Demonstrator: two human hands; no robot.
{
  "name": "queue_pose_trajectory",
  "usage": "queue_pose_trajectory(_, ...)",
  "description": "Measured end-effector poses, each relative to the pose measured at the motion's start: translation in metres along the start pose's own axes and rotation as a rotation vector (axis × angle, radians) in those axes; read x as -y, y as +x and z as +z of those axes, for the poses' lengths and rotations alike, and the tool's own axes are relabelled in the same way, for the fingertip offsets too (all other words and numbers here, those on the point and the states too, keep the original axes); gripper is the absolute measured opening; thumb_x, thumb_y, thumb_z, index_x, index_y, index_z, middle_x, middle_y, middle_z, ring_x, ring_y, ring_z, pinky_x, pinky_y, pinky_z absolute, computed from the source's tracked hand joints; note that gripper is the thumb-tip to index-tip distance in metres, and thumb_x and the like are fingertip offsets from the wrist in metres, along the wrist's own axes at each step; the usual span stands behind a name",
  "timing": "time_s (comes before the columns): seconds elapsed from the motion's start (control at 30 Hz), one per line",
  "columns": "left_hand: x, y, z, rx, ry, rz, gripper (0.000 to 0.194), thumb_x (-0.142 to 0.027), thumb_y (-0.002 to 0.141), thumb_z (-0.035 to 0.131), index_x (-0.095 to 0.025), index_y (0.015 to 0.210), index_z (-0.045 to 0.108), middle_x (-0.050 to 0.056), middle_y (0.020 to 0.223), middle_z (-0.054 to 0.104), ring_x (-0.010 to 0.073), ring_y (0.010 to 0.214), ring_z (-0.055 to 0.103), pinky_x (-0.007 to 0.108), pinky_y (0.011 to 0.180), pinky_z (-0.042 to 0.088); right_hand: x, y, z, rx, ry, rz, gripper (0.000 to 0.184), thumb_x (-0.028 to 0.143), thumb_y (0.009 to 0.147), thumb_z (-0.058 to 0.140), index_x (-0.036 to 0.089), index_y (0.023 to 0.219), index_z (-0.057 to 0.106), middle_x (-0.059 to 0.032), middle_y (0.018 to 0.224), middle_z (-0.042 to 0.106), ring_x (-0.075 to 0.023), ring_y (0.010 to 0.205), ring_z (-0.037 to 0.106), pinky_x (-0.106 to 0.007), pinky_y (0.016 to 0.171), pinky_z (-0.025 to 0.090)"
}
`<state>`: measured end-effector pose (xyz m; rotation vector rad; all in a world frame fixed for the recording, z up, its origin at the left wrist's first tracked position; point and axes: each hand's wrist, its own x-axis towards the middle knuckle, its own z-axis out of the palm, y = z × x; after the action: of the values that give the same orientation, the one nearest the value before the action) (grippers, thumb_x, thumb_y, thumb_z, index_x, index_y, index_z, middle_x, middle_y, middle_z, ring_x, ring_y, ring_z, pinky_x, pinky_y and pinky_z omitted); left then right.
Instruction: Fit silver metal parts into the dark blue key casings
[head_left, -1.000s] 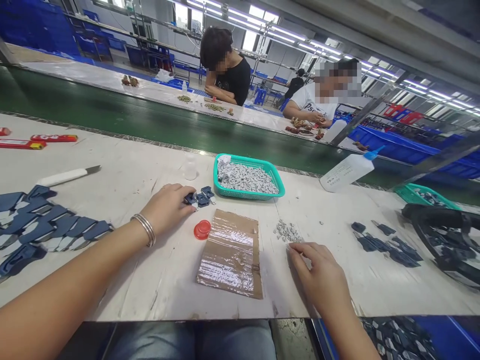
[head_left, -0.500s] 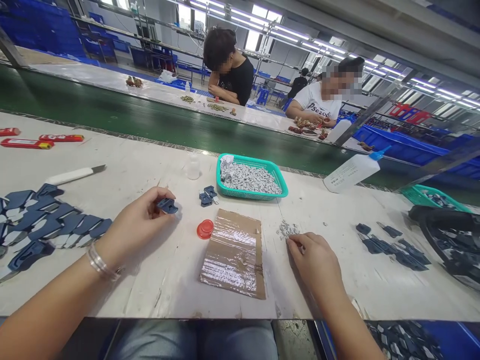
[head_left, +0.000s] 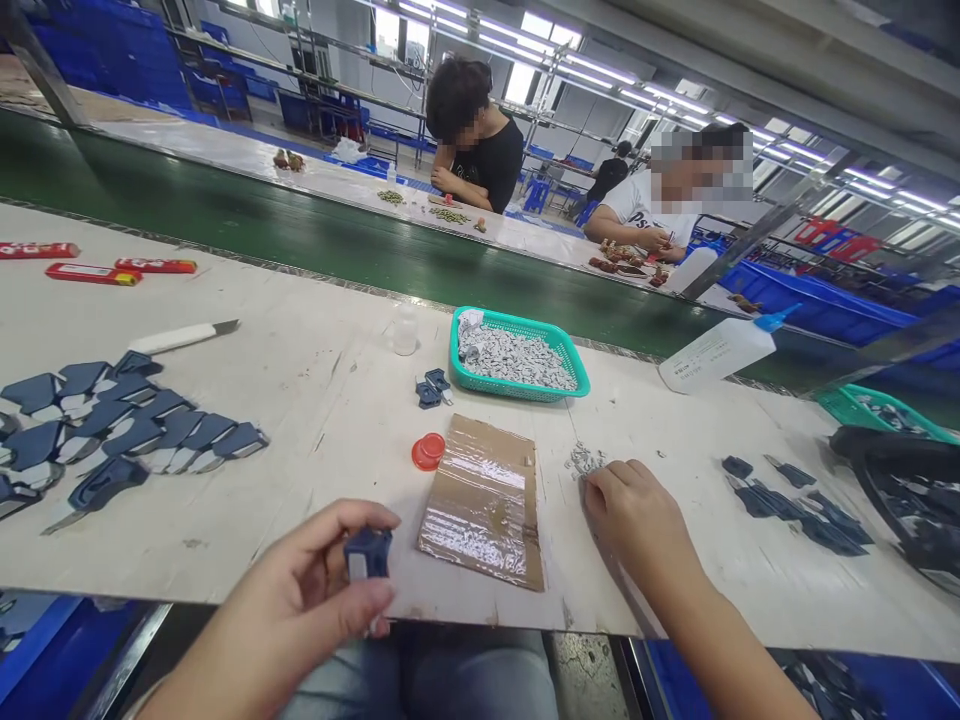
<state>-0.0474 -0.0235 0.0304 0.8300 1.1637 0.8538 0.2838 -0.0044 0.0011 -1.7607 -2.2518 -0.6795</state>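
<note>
My left hand (head_left: 300,590) pinches a dark blue plastic piece with a pale grey patch (head_left: 367,556) between thumb and fingers, near the table's front edge. My right hand (head_left: 641,515) rests beside a small heap of tiny grey pieces (head_left: 582,459), its fingertips pressed together. Whether a tiny piece is between them is hidden. Between the hands lies a piece of cardboard (head_left: 480,500) with a shiny, film-like surface. A red round cap (head_left: 428,451) touches or nearly touches its left side. Behind it stands a green basket (head_left: 520,391) filled with small grey pieces.
Many blue-and-grey pieces (head_left: 135,420) lie at left, near a white-handled knife (head_left: 180,338) and red packages (head_left: 94,273). At right are more blue pieces (head_left: 799,505), a black container (head_left: 892,480) and a tilted white bottle (head_left: 712,355). Co-workers sit beyond the green conveyor (head_left: 300,240).
My left hand has come down and closer to me with the blue plastic piece, turning it so a grey patch shows. My right hand stays at the small heap. The view has shifted slightly left.
</note>
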Motion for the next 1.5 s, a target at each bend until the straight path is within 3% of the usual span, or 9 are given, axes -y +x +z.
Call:
queue_pose_trajectory(0.17,0.023,-0.008,0.015,0.156,-0.083,-0.064,0.036,-0.036,0.061,0.078,-0.022,0.092,0.064,-0.004,0.069,0.052,0.0078,0.046,0.046,0.023,0.040,0.048,0.031,0.002,-0.021,-0.070,0.184,-0.071,0.019,0.011,0.084,0.052,0.016,0.066,0.055,-0.0031,0.063,0.052,-0.0157,0.066,0.046,-0.029,0.063,0.040)
queue_pose_trajectory(0.33,0.032,-0.008,0.019,0.262,-0.147,-0.075,0.043,-0.039,0.067,0.074,-0.023,0.105,0.064,0.001,0.076,0.057,0.0129,0.063,0.054,0.028,0.059,0.053,0.071,0.007,-0.036,-0.110,0.443,-0.239,0.018,0.006,0.085,0.050,0.015,0.072,0.057,-0.0037,0.066,0.051,-0.0148,0.064,0.042,-0.028,0.058,0.037)
queue_pose_trajectory(0.47,0.030,-0.009,0.021,0.299,-0.192,-0.096,0.047,-0.043,0.072,0.070,-0.022,0.113,0.062,0.004,0.079,0.061,0.0148,0.067,0.055,0.034,0.067,0.054,0.079,0.012,-0.031,-0.079,0.352,-0.381,0.026,0.004,0.086,0.046,0.016,0.065,0.056,-0.0035,0.063,0.050,-0.0150,0.062,0.041,-0.029,0.057,0.035)
queue_pose_trajectory(0.57,0.032,-0.009,0.019,0.313,-0.196,-0.101,0.045,-0.042,0.072,0.071,-0.022,0.111,0.063,0.005,0.082,0.061,0.0178,0.073,0.057,0.033,0.064,0.054,0.079,0.016,-0.030,0.007,0.260,-0.452,0.031,0.004,0.086,0.046,0.016,0.058,0.052,-0.0031,0.062,0.049,-0.0146,0.060,0.040,-0.030,0.055,0.032)
queue_pose_trajectory(0.77,0.037,-0.007,0.017,0.327,-0.180,-0.080,0.044,-0.037,0.071,0.072,-0.023,0.111,0.058,0.002,0.078,0.055,0.0168,0.071,0.056,0.030,0.057,0.052,0.083,0.022,-0.032,0.024,0.248,-0.526,0.034,0.003,0.088,0.038,0.015,0.060,0.054,-0.0048,0.063,0.049,-0.0159,0.061,0.039,-0.031,0.053,0.031)
queue_pose_trajectory(0.9,0.038,-0.005,0.018,0.314,-0.135,-0.064,0.031,-0.034,0.071,0.071,-0.023,0.097,0.058,0.002,0.079,0.055,0.0157,0.069,0.053,0.027,0.052,0.050,0.080,0.023,-0.036,0.015,0.374,-0.435,0.030,0.005,0.088,0.043,0.015,0.062,0.054,-0.0034,0.062,0.049,-0.0147,0.061,0.039,-0.029,0.054,0.035)
queue_pose_trajectory(1.03,0.036,-0.004,0.020,0.285,-0.109,-0.003,0.029,-0.026,0.071,0.071,-0.021,0.098,0.061,0.004,0.082,0.062,0.0161,0.077,0.056,0.028,0.064,0.048,0.077,0.024,-0.049,-0.014,0.611,-0.200,0.013,0.010,0.085,0.054,0.016,0.074,0.059,-0.0019,0.066,0.053,-0.0133,0.065,0.046,-0.026,0.057,0.040)
queue_pose_trajectory(1.13,0.031,-0.005,0.025,0.242,-0.110,0.028,0.032,-0.020,0.070,0.070,-0.023,0.102,0.063,0.003,0.086,0.064,0.0158,0.082,0.058,0.026,0.070,0.048,0.082,0.025,-0.062,-0.030,0.690,-0.130,0.010,0.010,0.082,0.056,0.018,0.076,0.060,-0.0013,0.067,0.056,-0.0127,0.066,0.050,-0.025,0.057,0.043)
queue_pose_trajectory(1.5,0.020,-0.012,0.029,0.197,0.233,0.140,0.032,-0.019,0.069,0.067,-0.025,0.100,0.062,0.001,0.087,0.067,0.0162,0.074,0.060,0.024,0.065,0.048,0.109,0.019,-0.093,-0.064,0.769,-0.322,0.017,0.001,0.077,0.054,0.016,0.082,0.061,-0.0033,0.063,0.058,-0.0142,0.060,0.052,-0.027,0.053,0.049)
